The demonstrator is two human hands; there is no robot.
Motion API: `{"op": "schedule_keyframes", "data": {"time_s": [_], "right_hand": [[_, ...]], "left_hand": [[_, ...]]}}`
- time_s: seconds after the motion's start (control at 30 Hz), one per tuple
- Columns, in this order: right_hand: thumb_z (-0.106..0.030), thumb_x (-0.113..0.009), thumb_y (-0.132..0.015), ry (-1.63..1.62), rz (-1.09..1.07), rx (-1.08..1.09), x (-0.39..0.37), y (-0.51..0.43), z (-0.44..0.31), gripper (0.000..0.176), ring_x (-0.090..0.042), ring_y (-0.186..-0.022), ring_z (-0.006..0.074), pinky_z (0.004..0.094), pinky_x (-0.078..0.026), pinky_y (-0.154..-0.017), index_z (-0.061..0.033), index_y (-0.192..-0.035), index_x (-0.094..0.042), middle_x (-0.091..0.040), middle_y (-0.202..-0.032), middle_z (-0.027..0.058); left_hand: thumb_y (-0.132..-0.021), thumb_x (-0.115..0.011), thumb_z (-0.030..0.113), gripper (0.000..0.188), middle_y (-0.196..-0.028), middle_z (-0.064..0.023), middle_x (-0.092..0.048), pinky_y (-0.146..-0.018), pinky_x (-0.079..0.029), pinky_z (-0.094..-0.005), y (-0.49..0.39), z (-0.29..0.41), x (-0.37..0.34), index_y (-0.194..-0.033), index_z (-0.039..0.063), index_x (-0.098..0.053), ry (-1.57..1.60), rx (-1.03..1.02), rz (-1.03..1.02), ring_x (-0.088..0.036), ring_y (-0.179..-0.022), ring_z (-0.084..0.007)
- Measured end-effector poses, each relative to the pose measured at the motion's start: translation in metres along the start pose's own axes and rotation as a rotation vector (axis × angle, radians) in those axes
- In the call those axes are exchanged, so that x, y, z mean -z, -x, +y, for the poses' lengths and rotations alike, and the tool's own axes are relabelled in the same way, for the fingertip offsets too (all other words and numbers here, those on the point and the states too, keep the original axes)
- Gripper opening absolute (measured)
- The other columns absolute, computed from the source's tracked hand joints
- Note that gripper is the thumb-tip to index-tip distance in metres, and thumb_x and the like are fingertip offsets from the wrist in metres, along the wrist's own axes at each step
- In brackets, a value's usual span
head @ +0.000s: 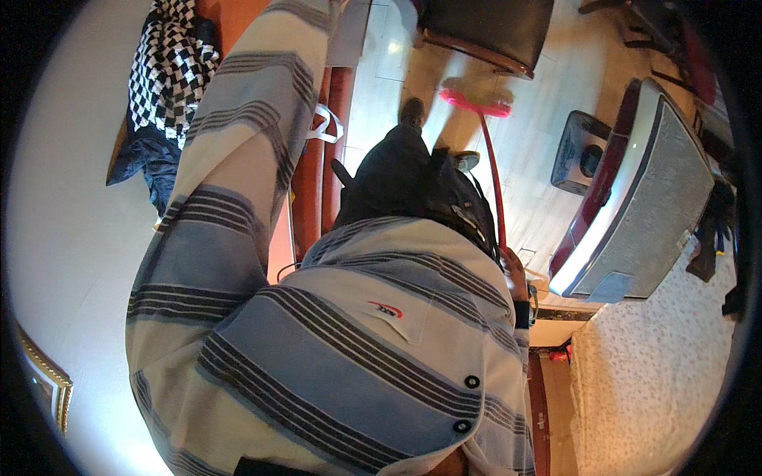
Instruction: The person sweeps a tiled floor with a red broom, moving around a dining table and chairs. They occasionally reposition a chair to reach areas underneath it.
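My right hand [515,272], partly hidden behind my shirt front, is closed around the upper end of a red broom handle [493,172]. The handle slants away from me to the broom's pink bristle head [475,104], which rests on the tiled floor near a dark chair. My left arm, in a striped sleeve [220,208], reaches forward past the top edge; the left hand is out of view. Below my dark trousers [387,172], one shoe [412,111] and part of the other [467,160] show on the floor.
A dark-seated chair [485,30] stands beyond the broom. On the right are a bulky grey-topped appliance [649,202], a box with a round dark opening [574,152] and a floral-patterned cover [655,369]. To the left, clothes [169,77] hang by the wall near a reddish wooden cabinet [308,196].
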State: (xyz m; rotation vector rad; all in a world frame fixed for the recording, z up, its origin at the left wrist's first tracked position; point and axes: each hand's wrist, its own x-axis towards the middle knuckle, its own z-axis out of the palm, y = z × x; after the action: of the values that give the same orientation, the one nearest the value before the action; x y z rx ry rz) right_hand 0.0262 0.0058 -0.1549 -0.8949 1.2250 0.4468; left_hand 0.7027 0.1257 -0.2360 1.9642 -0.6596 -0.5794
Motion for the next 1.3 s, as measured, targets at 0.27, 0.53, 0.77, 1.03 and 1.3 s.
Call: {"op": "schedule_keyframes", "data": {"time_s": [0.27, 0.53, 0.77, 1.03, 1.3], "right_hand": [[-0.023, -0.051, -0.093, 0.271, -0.214, -0.021, -0.011, 0.011, -0.031, 0.027, -0.041, -0.065, 0.0025, 0.0176, -0.032, -0.055, -0.0013, -0.11, -0.052, -0.05, -0.072, -0.0041], [-0.012, -0.044, -0.09, 0.943, -0.363, 0.241, -0.039, -0.041, -0.072, 0.015, -0.054, -0.045, 0.0196, 0.0324, -0.045, -0.043, -0.0015, -0.1, -0.048, -0.055, -0.059, 0.0115], [-0.018, -0.043, -0.089, 1.312, -0.245, 0.558, -0.097, -0.133, -0.089, 0.026, -0.061, -0.072, 0.0439, 0.0496, -0.05, -0.065, 0.0051, -0.101, -0.044, -0.06, -0.074, 0.0294], [-0.021, -0.044, -0.087, 1.315, -0.056, 0.875, -0.176, -0.296, -0.088, 0.03, -0.06, -0.075, 0.0448, 0.0499, -0.049, -0.066, 0.0064, -0.098, -0.048, -0.057, -0.086, 0.0327], [-0.021, -0.043, -0.087, 1.31, -0.148, 0.503, -0.176, -0.321, -0.064, 0.035, -0.062, -0.082, 0.042, 0.0476, -0.051, -0.072, 0.0089, -0.104, -0.043, -0.06, -0.089, 0.0297]], "left_hand": [[-0.078, -0.051, 0.066, 0.065, -0.067, -0.0127, -0.06, -0.06, -0.046, -0.0383, -0.064, -0.025, -0.013, -0.072, 0.002, -0.063, -0.234, 0.259, -0.145, -0.059, -0.065, -0.0244], [-0.089, -0.054, 0.044, 0.051, -0.098, -0.0083, -0.06, -0.081, -0.042, -0.0327, 0.025, 0.012, -0.008, -0.115, 0.0, -0.054, 0.193, -0.279, 0.04, -0.055, -0.094, -0.0199], [-0.084, -0.064, 0.035, 0.059, -0.114, -0.014, -0.052, -0.096, -0.039, -0.0323, 0.188, 0.015, -0.049, -0.127, 0.001, -0.042, 0.14, -0.138, 0.398, -0.05, -0.106, -0.0201], [-0.086, -0.057, 0.027, 0.059, -0.132, -0.0252, -0.041, -0.1, -0.036, -0.04, 0.387, 0.043, -0.062, -0.132, -0.002, -0.035, -0.464, 0.162, 0.326, -0.042, -0.122, -0.0365], [-0.087, -0.054, 0.022, 0.06, -0.137, -0.0249, -0.035, -0.106, -0.028, -0.0429, 0.392, 0.002, -0.004, -0.136, -0.001, -0.029, -1.01, 0.108, 0.256, -0.033, -0.128, -0.0385]]}}
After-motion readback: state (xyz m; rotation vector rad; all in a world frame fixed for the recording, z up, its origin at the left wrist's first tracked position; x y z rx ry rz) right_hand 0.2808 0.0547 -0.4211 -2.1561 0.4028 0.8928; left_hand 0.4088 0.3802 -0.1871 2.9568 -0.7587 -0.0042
